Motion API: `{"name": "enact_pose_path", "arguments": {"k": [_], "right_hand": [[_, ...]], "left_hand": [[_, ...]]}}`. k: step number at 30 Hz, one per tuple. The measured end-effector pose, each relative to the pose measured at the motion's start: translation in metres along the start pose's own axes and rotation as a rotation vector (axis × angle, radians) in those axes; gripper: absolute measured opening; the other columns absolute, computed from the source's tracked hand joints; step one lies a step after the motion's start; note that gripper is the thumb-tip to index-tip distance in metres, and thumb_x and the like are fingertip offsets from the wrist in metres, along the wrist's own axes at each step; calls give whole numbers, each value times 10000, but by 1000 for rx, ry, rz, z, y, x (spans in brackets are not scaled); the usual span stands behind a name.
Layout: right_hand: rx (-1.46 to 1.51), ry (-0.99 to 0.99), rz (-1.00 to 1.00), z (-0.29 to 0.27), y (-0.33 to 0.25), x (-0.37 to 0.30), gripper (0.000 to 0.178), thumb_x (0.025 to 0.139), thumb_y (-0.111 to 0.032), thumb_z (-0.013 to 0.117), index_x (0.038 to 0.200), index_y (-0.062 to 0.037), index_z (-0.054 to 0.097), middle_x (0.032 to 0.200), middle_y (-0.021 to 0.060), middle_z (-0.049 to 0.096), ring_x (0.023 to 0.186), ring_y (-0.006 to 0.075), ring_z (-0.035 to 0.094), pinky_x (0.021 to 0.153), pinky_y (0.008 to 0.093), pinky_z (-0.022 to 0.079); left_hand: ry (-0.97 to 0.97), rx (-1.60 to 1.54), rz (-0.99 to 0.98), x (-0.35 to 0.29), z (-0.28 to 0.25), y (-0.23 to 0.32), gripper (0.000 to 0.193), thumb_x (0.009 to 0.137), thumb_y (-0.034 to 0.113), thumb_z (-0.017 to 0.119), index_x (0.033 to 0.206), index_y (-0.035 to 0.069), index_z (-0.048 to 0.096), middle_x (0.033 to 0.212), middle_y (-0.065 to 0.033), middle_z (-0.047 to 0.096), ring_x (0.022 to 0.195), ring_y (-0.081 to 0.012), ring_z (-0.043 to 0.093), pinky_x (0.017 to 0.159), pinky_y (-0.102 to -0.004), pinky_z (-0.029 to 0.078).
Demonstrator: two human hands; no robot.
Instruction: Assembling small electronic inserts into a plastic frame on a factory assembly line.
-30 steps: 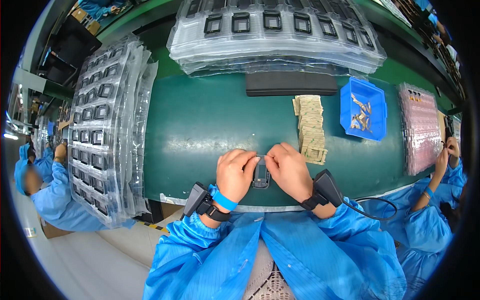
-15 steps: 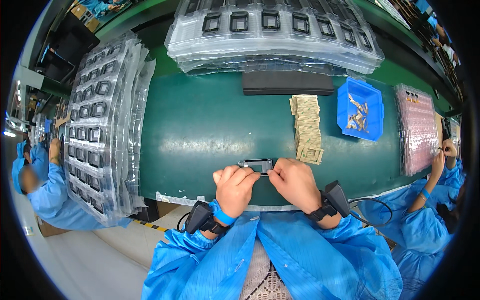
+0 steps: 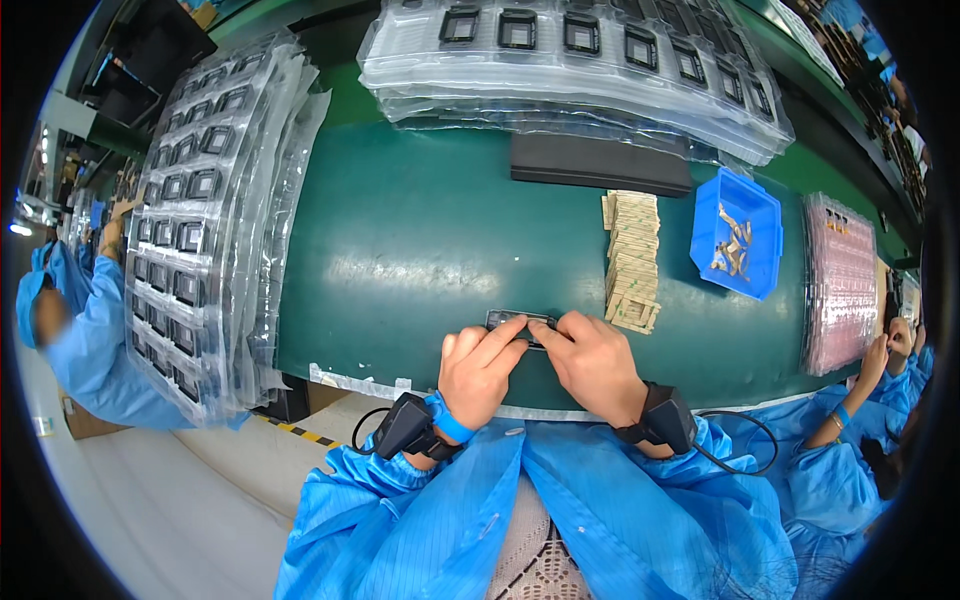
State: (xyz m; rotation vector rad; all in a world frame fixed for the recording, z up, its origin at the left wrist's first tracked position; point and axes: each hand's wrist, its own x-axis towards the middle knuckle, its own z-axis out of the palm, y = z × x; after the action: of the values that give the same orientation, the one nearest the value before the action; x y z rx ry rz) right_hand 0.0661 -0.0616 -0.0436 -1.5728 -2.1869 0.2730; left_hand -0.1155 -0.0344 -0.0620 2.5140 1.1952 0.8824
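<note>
Your left hand (image 3: 478, 372) and right hand (image 3: 597, 368) come together just below the middle of the frame, both grasping a small dark rectangular frame (image 3: 498, 319) by thumb and fingertips. It lies lengthwise from left to right over the green tabletop (image 3: 410, 220); your fingers hide much of it, its left end showing past your left fingertips. You wear a black device at each wrist, and a blue band (image 3: 450, 418) circles the left one.

Near your right hand, right of centre, runs an overlapping row of cream paper pieces (image 3: 632, 250). Farther right sits a blue bin (image 3: 767, 237) with small crumpled scraps inside; a flat black case (image 3: 600, 165) lies above the paper row. Clear trays (image 3: 570, 80) holding dark frames are stacked at the top and upper left, and pinkish trays (image 3: 840, 285) at the right.
</note>
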Motion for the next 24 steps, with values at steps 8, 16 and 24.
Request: {"name": "enact_pose_path", "arguments": {"k": [8,16,24], "right_hand": [[182,-45,30,-14,0,35,185,772,-72,628,954,-72,661,845,73,540,762,261,612,637,370,519],[62,-333,-277,-10,3,75,132,745,-104,655,874,-89,630,896,84,520,860,258,598,698,368,497],[3,-343,-385,-14,3,89,100,756,-104,647,856,-101,651,919,64,527,911,244,578,756,366,462]], "left_hand": [[-22,-5,63,-1,-2,-2,244,693,32,645,916,107,708,1082,30,685,754,-143,530,657,-305,360],[-2,-1,74,-4,2,-3,281,692,23,635,951,94,716,1016,13,692,732,-154,528,643,-311,364],[-8,-13,72,-1,-1,-2,286,699,19,632,964,84,718,1011,0,693,724,-160,526,633,-312,365]]}}
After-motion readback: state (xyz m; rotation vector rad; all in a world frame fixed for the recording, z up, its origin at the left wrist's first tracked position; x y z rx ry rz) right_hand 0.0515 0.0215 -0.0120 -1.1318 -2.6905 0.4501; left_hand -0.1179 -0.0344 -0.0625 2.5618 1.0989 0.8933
